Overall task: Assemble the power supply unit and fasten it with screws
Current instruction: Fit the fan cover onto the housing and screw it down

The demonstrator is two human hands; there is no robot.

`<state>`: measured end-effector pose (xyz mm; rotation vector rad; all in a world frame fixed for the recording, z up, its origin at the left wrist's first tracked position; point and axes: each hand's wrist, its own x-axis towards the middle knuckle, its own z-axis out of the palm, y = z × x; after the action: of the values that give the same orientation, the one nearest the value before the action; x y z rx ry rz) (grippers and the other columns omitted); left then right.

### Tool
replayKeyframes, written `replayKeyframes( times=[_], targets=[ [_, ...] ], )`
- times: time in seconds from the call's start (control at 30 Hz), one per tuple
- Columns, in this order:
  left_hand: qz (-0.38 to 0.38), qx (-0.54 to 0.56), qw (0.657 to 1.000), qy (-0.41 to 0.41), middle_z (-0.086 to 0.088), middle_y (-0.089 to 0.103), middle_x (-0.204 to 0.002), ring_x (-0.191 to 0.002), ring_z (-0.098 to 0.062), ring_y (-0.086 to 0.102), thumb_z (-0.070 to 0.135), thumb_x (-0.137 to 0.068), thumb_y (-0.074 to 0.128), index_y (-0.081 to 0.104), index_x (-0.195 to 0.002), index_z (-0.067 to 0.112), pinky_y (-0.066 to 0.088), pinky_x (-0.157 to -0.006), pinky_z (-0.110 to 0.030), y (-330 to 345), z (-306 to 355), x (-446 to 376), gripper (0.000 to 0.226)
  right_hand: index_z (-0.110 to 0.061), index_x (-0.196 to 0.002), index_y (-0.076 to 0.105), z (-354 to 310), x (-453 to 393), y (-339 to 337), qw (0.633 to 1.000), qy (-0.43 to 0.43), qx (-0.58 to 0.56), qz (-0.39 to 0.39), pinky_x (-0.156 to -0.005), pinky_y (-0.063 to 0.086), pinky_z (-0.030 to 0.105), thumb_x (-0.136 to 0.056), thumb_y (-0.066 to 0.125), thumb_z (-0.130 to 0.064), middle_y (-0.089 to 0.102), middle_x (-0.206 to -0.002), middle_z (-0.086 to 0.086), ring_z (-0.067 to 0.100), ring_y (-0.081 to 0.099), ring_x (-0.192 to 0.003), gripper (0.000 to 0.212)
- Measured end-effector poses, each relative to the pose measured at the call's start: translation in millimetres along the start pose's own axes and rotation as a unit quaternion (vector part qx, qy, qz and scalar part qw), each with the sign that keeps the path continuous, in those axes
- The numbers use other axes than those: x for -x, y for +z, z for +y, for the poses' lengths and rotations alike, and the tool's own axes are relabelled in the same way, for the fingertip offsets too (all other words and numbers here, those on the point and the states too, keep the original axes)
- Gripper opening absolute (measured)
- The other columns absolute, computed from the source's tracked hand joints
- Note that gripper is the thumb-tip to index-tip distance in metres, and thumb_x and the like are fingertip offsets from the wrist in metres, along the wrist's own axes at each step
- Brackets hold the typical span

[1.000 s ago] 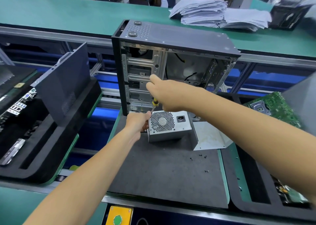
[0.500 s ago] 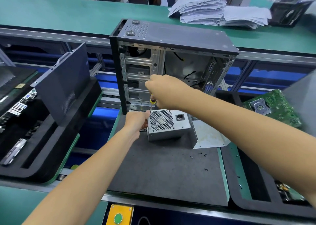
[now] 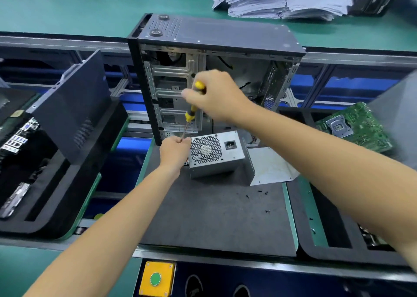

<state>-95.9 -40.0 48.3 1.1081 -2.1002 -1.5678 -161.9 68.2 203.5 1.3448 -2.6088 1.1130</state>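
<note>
Right hand [image 3: 216, 96] grips the yellow-and-black screwdriver [image 3: 194, 107] by the handle, shaft angled down-left; left hand [image 3: 174, 150] is curled at the shaft tip, fingers pinched around it, so it looks like a screw is being seated on the bit (too small to confirm, the screw itself is hidden). PSU [image 3: 214, 153] sits on the dark mat [image 3: 214, 213], fan grille and power socket facing up toward the camera, just in front of the open case [image 3: 214, 75] and not yet inside it. A bent metal plate [image 3: 268, 166] lies touching its right side. Step in hand, as I read it: loading a screw onto the driver, or setting up to fasten something at the PSU's left edge. Next move calls for getting the tip lined up on a hole while the left hand steadies it, then letting go once it bites. Loose screws [image 3: 262, 192] are scattered on the mat to the right, near the plate. Containers: case stands upright with its side off, drive cage visible at left, a few cables further in, PSU bay unfilled. Black tray [image 3: 56, 224] on the left holds a leaning side panel [image 3: 74, 107] and a board with ports. Tray on the right holds a green motherboard [image 3: 354, 127].
</note>
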Motion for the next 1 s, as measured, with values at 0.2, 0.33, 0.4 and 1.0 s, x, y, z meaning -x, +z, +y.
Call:
replayKeyframes(
  times=[0.2, 0.33, 0.4, 1.0],
  targets=[
    [0.141, -0.151, 0.967, 0.146, -0.003, 0.041, -0.096, -0.091, -0.024, 0.043, 0.023, -0.096, 0.054, 0.056, -0.088, 0.006, 0.034, -0.079, -0.032, 21, -3, 27, 0.019, -0.011, -0.078, 0.044, 33, 26, -36, 0.987, 0.059, 0.05, -0.143, -0.046, 0.037, 0.024, -0.093, 0.046, -0.019, 0.064, -0.073, 0.008, 0.018, 0.056, -0.057, 0.018],
    [0.187, -0.128, 0.968, 0.112, -0.008, 0.043, -0.108, -0.097, -0.031, 0.049, 0.024, -0.093, 0.055, 0.054, -0.103, 0.005, 0.038, -0.085, -0.04, 31, 1, 31, 0.021, -0.021, -0.088, 0.048, 67, 69, -38, 0.948, 0.076, 0.052, -0.305, -0.053, 0.047, 0.028, -0.093, 0.044, -0.015, 0.064, -0.077, 0.002, 0.018, 0.063, -0.061, 0.008],
    [0.213, -0.142, 0.959, 0.119, -0.013, 0.045, -0.116, -0.102, -0.032, 0.048, 0.021, -0.09, 0.059, 0.049, -0.112, 0.004, 0.037, -0.088, -0.043, 33, 4, 31, 0.029, -0.018, -0.085, 0.056, 90, 85, -32, 0.898, 0.113, 0.092, -0.416, -0.049, 0.045, 0.028, -0.088, 0.049, -0.013, 0.065, -0.077, 0.009, 0.02, 0.054, -0.055, 0.009],
    [0.068, -0.308, 0.856, 0.409, -0.018, 0.051, -0.085, -0.077, -0.031, 0.041, -0.023, -0.063, 0.042, 0.056, -0.083, 0.0, 0.028, -0.067, -0.031, 74, 0, 38, 0.033, -0.007, -0.084, 0.048, 200, 162, 50, 0.875, 0.191, 0.275, -0.35, -0.063, 0.041, 0.03, -0.084, 0.062, -0.005, 0.058, -0.102, 0.018, 0.032, 0.059, -0.084, 0.014]
  ],
)
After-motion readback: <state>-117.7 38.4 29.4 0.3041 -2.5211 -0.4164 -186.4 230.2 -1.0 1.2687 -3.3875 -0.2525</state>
